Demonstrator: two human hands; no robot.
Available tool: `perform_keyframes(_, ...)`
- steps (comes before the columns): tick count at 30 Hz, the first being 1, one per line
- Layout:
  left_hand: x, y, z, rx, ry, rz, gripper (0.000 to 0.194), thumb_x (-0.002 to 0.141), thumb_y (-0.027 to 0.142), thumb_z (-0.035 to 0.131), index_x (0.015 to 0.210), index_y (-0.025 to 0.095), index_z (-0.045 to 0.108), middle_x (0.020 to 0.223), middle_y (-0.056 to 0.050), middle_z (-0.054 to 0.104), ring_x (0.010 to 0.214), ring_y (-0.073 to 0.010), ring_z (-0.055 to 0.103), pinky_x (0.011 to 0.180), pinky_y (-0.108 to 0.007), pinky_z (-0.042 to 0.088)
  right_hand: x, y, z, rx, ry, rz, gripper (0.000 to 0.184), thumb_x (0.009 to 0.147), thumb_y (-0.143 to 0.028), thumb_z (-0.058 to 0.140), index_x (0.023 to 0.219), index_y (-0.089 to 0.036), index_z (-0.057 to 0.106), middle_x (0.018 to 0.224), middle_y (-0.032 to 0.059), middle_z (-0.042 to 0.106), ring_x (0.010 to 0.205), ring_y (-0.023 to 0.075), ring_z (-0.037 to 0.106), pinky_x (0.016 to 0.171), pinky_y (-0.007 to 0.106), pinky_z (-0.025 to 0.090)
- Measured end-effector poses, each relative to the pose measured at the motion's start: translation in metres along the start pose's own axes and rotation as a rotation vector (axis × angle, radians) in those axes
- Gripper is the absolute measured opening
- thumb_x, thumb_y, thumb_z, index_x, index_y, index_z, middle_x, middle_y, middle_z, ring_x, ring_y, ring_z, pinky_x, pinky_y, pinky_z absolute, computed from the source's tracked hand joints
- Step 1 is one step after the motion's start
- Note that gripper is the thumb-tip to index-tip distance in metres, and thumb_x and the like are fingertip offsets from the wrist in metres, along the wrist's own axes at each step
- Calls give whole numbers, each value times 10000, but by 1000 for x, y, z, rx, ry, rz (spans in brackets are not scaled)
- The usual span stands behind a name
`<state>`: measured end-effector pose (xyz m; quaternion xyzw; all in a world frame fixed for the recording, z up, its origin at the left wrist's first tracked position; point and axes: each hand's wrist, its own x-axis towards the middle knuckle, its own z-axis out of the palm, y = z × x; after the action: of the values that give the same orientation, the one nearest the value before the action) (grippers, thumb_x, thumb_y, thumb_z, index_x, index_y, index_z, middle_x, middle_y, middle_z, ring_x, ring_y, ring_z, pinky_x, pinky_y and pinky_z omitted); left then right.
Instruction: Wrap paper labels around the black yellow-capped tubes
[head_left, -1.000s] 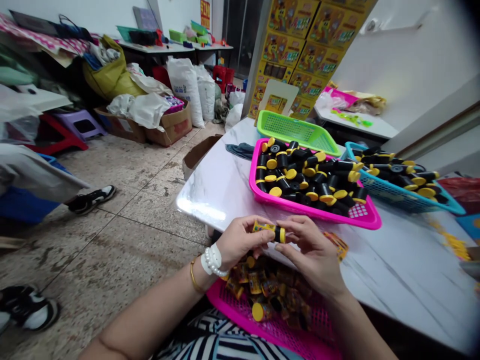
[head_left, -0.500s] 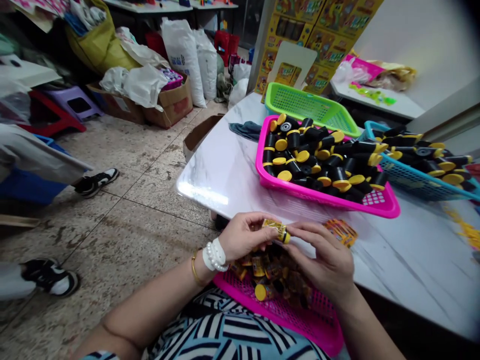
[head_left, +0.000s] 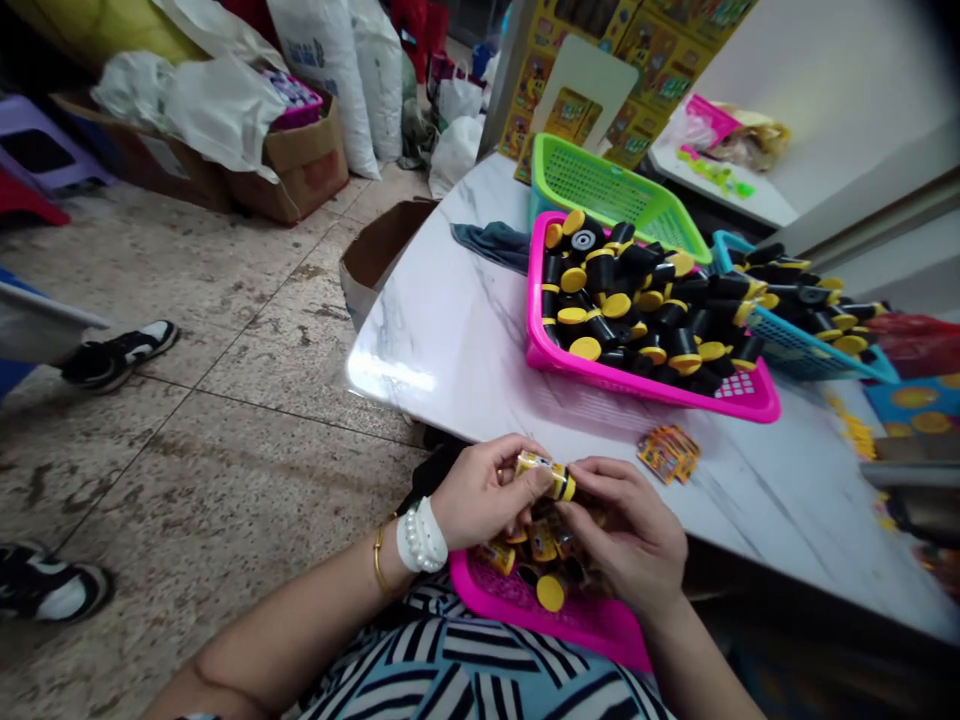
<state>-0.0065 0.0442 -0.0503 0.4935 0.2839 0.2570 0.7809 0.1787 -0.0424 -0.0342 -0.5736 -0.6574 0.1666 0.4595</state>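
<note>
Between my hands is a small black canister with a yellow cap and a yellow printed wrap. My left hand, wearing a white band and pearl bracelet at the wrist, pinches its wrapped body between thumb and fingers. At the capped end, the thumb and index finger of my right hand close on it from the right. Below them, on my lap, a pink basket holds several wrapped canisters. Orange printed labels lie on the table just beyond my right hand.
A pink basket of plain black canisters with yellow caps stands on the marbled table. Behind it are a green basket, a blue basket and a dark cloth. An open carton sits on the floor at left.
The view has swung, shifting the floor and sacks leftward. The canister has turned a little in my fingers, showing a different side of its wrap. Both hands stay close together over the lap basket.
</note>
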Motion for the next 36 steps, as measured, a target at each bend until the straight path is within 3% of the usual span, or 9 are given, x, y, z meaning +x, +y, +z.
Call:
perform_keyframes(6, 2, 0, -8, 185, 9, 228, 254, 851, 283, 721, 1065, 148, 700, 968, -66, 711, 868, -169, 671, 786, -262, 536, -7, 1, 26, 145, 131, 180, 320, 806, -108, 763, 1083, -269, 763, 956, 53, 710, 865, 190, 701, 733, 318, 598)
perform_keyframes(10, 1, -5, -13, 282, 9, 292, 254, 884, 286, 693, 1090, 136, 695, 993, -77, 743, 894, -184, 690, 838, -276, 530, -12, 0, 36, 152, 140, 223, 282, 823, -129, 754, 1069, -266, 768, 921, 41, 716, 832, 178, 700, 715, 291, 592)
perform_keyframes(17, -25, -53, -23, 563, 86, 415, 545, 863, 499, 713, 1246, 139, 568, 815, -37, 719, 693, -189, 682, 668, -288, 547, -46, 5, 37, 156, -111, 362, 219, 800, -180, 772, 1005, -253, 794, 895, 55, 763, 748, 173, 722, 656, 255, 588)
perform_keyframes(20, -40, -76, -22, 785, 126, 585, 856, 805, 612, 729, 1437, 137, 401, 919, -73, 728, 968, -289, 697, 949, -441, 541, -64, 12, 41, 205, -171, 416, 154, 761, -192, 786, 911, -224, 785, 835, 48, 760, 635, 153, 706, 587, 236, 587)
perform_keyframes(22, -48, -84, -20, 946, 287, 660, 980, 777, 626, 747, 1512, 144, 313, 1107, -140, 697, 1154, -343, 630, 1084, -534, 448, -72, 17, 42, 248, -165, 463, 128, 786, -237, 772, 909, -213, 744, 805, 39, 753, 588, 138, 692, 555, 224, 583)
perform_keyframes(25, -57, -90, -19, 1107, 567, 479, 946, 763, 555, 785, 1496, 135, 360, 1301, -223, 573, 1244, -387, 562, 1062, -566, 461, -76, 25, 41, 323, -136, 520, 187, 843, -342, 740, 961, -208, 682, 794, 44, 753, 631, 149, 715, 585, 234, 599)
perform_keyframes(29, -73, -94, -30, 1040, 464, 151, 563, 925, 284, 573, 1453, 178, 408, 1034, -92, 701, 868, -245, 721, 793, -383, 594, -79, 30, 32, 397, -86, 529, 264, 850, -409, 744, 996, -213, 643, 836, 51, 754, 705, 164, 738, 654, 259, 624)
perform_keyframes(32, -93, -94, -38, 1103, 511, 13, 518, 927, 251, 519, 1430, 174, 423, 778, -10, 697, 594, -206, 680, 619, -328, 570, -85, 31, 21, 420, -32, 485, 278, 852, -398, 743, 1045, -231, 632, 963, 57, 731, 774, 166, 741, 703, 274, 637)
perform_keyframes(36, -110, -77, -20, 1314, 629, 208, 589, 901, 332, 594, 1426, 119, 433, 1147, -175, 701, 969, -316, 710, 844, -477, 590, -91, 33, 9, 388, 12, 382, 223, 851, -328, 741, 1042, -243, 660, 1085, 67, 667, 883, 176, 717, 741, 286, 637)
